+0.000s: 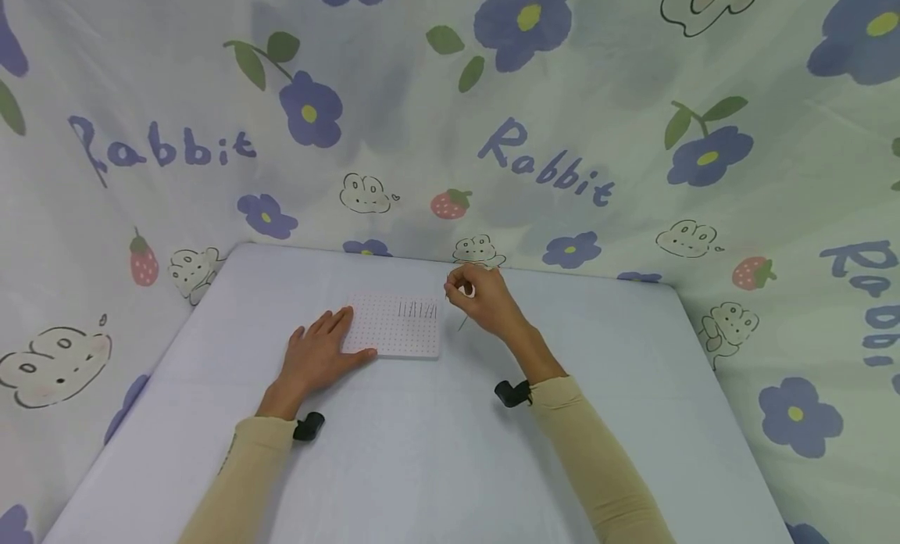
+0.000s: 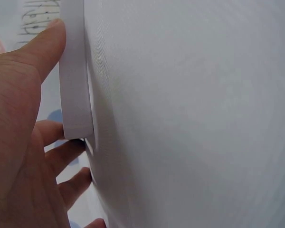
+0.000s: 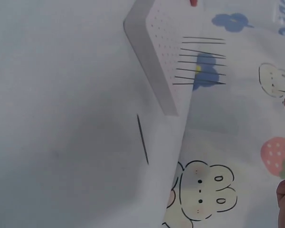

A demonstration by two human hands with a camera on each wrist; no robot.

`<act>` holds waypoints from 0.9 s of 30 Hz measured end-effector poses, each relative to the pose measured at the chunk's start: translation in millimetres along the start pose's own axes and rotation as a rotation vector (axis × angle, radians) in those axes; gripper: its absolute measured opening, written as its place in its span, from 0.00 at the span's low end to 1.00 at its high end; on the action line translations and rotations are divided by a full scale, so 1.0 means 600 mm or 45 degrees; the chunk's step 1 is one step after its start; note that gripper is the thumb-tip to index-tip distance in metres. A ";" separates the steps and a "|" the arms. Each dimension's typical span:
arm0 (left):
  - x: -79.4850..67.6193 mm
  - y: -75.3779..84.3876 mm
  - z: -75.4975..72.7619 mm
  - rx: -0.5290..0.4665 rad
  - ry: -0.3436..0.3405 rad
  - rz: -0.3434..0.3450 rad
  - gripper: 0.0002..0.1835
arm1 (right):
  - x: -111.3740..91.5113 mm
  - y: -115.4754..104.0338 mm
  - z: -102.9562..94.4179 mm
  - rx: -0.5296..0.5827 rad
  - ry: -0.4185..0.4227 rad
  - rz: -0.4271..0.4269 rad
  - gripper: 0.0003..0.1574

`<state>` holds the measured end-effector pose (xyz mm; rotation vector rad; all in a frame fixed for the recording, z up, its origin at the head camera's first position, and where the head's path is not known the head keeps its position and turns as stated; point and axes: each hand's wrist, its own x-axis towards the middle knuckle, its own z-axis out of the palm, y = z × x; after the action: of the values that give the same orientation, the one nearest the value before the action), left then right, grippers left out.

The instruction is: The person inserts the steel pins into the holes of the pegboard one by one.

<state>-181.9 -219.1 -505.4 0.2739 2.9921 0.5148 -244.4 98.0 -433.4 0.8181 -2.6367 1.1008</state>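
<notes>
A white board (image 1: 394, 337) with a grid of small holes lies on the table. Several thin dark pins (image 1: 418, 309) stand upright in its far right part, some leaning. My left hand (image 1: 319, 352) is spread at the board's left side, thumb against the near edge and fingers (image 2: 50, 132) at the left end. Up off the table, right of the board, my right hand (image 1: 485, 298) pinches a thin dark pin (image 3: 282, 91) between thumb and fingertips; most of that hand is outside the right wrist view. Another pin (image 3: 142, 139) lies loose on the table beside the board's right edge.
A white cloth covers the table (image 1: 394, 450). Behind and at both sides hangs a patterned curtain (image 1: 394, 122) with flowers, rabbits and strawberries, meeting the table's far edge just beyond the board. Black wrist cameras (image 1: 512, 393) sit at both cuffs.
</notes>
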 end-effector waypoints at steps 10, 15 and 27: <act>-0.002 -0.001 0.000 0.007 0.004 0.003 0.57 | -0.008 0.021 0.040 -0.133 -0.133 0.171 0.07; -0.002 0.001 -0.001 0.009 0.003 0.003 0.56 | -0.012 0.034 0.056 -0.197 -0.171 0.211 0.09; -0.002 0.001 0.000 0.015 -0.007 -0.008 0.56 | -0.016 0.046 0.078 -0.266 -0.231 0.221 0.09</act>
<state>-180.9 -218.6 -505.1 0.2658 2.9902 0.4952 -249.2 85.5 -486.7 0.6867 -2.9590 0.7997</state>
